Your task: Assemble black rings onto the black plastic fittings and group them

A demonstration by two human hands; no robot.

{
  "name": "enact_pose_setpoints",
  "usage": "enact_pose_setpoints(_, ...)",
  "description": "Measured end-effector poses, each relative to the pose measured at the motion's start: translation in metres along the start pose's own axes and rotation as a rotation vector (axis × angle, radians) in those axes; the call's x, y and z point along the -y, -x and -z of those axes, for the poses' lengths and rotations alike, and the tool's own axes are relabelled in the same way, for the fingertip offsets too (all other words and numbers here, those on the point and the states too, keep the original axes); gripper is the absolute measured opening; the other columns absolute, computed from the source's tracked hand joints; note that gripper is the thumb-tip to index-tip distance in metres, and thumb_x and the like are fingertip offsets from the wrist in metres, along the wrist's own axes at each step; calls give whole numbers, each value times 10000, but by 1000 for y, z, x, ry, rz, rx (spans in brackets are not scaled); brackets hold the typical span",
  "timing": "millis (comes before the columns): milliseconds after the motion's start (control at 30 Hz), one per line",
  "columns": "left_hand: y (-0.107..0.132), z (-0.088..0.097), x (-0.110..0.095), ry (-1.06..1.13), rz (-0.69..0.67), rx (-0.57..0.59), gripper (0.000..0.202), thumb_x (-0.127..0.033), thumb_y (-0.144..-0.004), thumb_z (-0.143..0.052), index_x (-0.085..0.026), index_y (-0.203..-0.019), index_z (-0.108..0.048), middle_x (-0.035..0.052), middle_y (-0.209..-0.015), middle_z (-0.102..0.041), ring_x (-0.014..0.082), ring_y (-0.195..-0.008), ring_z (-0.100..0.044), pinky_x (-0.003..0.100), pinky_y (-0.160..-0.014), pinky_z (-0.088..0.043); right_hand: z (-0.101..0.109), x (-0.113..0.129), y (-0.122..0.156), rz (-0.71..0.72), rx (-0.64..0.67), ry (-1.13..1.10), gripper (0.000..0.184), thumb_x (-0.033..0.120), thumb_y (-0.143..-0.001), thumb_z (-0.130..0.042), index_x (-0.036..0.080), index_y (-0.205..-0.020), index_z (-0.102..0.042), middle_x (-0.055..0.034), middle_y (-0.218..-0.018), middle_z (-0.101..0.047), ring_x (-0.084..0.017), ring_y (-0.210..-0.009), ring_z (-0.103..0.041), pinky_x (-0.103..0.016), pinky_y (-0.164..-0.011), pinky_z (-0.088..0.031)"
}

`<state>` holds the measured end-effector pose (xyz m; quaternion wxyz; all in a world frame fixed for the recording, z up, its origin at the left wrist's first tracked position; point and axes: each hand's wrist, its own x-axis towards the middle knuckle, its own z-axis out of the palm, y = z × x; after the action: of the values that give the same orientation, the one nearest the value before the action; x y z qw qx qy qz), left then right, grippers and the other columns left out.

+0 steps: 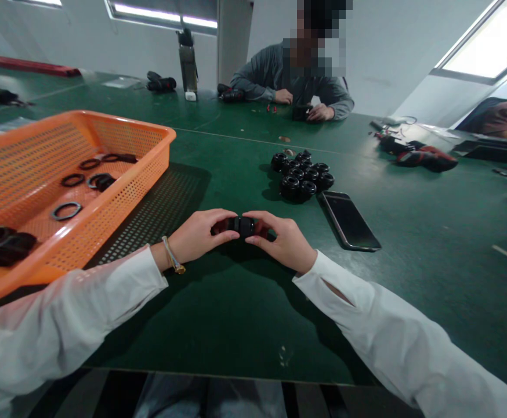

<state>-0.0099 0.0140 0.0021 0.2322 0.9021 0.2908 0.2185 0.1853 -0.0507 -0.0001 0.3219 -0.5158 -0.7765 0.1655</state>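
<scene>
A small black ribbed round part (241,226), like a threaded collar or cable gland, is held just above the table between both hands. My left hand (205,232) is closed on its left side, thumb toward me and fingers behind. From the other side my right hand (279,235) pinches it the same way. The fingers cover much of the part, so I cannot tell whether it is one piece or two. Beyond my right hand sits a cluster of several similar black round parts (303,174).
An orange perforated basket (127,209) with black rings and a black fitting stands at left. A smartphone (351,220) lies right of my right hand. Across the green table (218,325) a person (297,81) works; power tools (423,155) lie at the far right.
</scene>
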Motion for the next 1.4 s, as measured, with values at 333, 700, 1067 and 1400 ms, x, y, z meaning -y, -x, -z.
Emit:
enact_pose_setpoints(333,0,0,0,12,-7,-3,356,-371,-828,-549,-105,-1048,-633,76,-920,-683,169,-744,-602,271,-694,-471,1,1,-1,2,-8,5,333,206,-755,-658,165,-1082,-615,-40,-911,-711,-145,-730,-633,-258,-667,-487)
enact_pose_setpoints(700,0,0,-1,2,2,9,348,-364,-825,-552,-109,-1047,-633,76,-920,-681,175,-766,-609,273,-707,-471,1,2,-2,-16,-6,17,318,200,-748,-664,151,-1060,-628,-31,-844,-703,-131,-662,-603,-247,-626,-470)
enact_pose_setpoints(1067,0,0,-1,3,-4,3,343,-384,-826,-549,-123,-1031,-636,66,-909,-684,165,-743,-603,270,-698,-474,0,4,-2,-74,12,-26,267,212,-762,-630,156,-1024,-628,-24,-792,-677,-133,-655,-591,-257,-631,-467)
enact_pose_setpoints(1400,0,1,-1,21,2,-5,352,-409,-805,-583,-132,-1016,-635,57,-887,-680,158,-720,-607,260,-680,-477,-2,5,-1,-234,64,-324,263,279,-781,-569,150,-1010,-594,-42,-824,-670,-159,-725,-622,-301,-689,-487)
